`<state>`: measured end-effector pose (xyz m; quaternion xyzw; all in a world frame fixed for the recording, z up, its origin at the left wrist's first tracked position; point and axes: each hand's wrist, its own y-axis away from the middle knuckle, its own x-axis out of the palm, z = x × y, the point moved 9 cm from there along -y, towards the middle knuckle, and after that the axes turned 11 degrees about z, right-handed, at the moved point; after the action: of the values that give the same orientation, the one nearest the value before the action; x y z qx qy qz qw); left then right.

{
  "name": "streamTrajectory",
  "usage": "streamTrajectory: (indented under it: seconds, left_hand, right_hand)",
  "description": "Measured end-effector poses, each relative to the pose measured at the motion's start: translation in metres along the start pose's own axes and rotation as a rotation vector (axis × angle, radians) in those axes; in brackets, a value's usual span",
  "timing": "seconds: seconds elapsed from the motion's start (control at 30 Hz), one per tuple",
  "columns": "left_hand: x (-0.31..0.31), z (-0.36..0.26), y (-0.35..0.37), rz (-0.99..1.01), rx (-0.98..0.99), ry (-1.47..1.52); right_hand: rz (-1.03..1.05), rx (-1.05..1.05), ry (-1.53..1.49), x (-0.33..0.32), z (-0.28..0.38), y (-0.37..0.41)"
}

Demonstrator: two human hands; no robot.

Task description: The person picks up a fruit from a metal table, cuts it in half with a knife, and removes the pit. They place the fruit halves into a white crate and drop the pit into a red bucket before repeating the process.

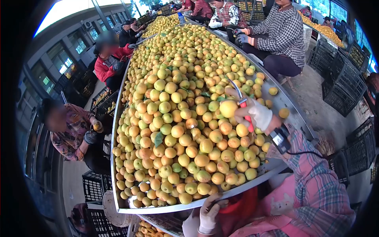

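Note:
My right hand [258, 114], in a pale glove with bare fingertips, is over the right side of the fruit heap. It is closed on a red-handled tool [248, 114] with a curved metal end that points up. A large yellow apricot [229, 108] is at the fingertips of this hand. My left hand [209, 213], also gloved, is low beside the near edge of the table. Its fingers are bent but apart, and I see nothing in them. Heaped apricots [201, 160] in yellow, orange and green fill the metal-rimmed table [166, 209].
Co-workers sit along both sides; one [276, 35] in a checked shirt is at the right, another [71, 130] at the left. Black crates [341, 93] are stacked at the right. Below the near edge lie cut fruit pieces [148, 230]. A blue bottle [181, 17] stands at the far end.

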<state>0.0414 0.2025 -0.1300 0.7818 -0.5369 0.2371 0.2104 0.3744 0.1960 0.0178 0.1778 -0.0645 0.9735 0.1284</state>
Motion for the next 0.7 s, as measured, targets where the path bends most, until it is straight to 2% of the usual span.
streamTrajectory:
  seconds: [0.07,0.13,0.17,0.2,0.27,0.3,0.33,0.4,0.47,0.53,0.57,0.6,0.67,0.7]
  left_hand:
    - [0.015,-0.013,0.002,-0.023,0.052,-0.032]
    - [0.031,-0.021,0.005,-0.014,0.089,-0.027]
    - [0.043,-0.026,0.004,-0.008,0.104,-0.05]
    - [0.057,-0.033,0.002,-0.006,0.114,-0.073]
    - [0.088,-0.045,0.0,0.111,0.15,-0.116]
    - [0.096,-0.049,0.004,0.096,0.142,-0.121]
    - [0.107,-0.05,0.008,0.116,0.097,-0.156]
    - [0.127,-0.046,0.015,0.161,0.016,-0.215]
    - [0.134,-0.042,0.024,0.151,0.058,-0.196]
    - [0.129,-0.049,0.032,0.028,0.201,-0.315]
    - [0.128,-0.051,0.036,-0.009,0.208,-0.314]
    - [0.126,-0.048,0.041,-0.023,0.13,-0.289]
    - [0.129,-0.054,0.047,-0.017,0.114,-0.377]
    - [0.121,-0.05,0.048,-0.025,0.119,-0.425]
  right_hand:
    - [-0.022,0.025,-0.06,0.04,-0.003,0.044]
    - [-0.029,-0.016,0.033,0.066,-0.025,0.079]
    - [0.042,-0.092,-0.185,0.087,-0.035,0.096]
    - [0.002,-0.028,-0.291,0.109,-0.042,0.117]
    - [-0.026,0.008,-0.265,0.139,-0.06,0.146]
    - [-0.047,0.063,-0.172,0.151,-0.066,0.159]
    - [-0.031,0.041,-0.035,0.163,-0.067,0.169]
    - [-0.002,0.039,0.033,0.182,-0.076,0.185]
    - [-0.006,0.096,0.058,0.187,-0.077,0.199]
    - [0.032,0.021,0.218,0.19,-0.071,0.207]
    - [0.04,0.029,0.221,0.19,-0.072,0.211]
    - [-0.017,0.08,0.219,0.183,-0.077,0.219]
    - [-0.134,0.179,0.22,0.167,-0.085,0.236]
    - [-0.072,0.188,0.173,0.167,-0.084,0.239]
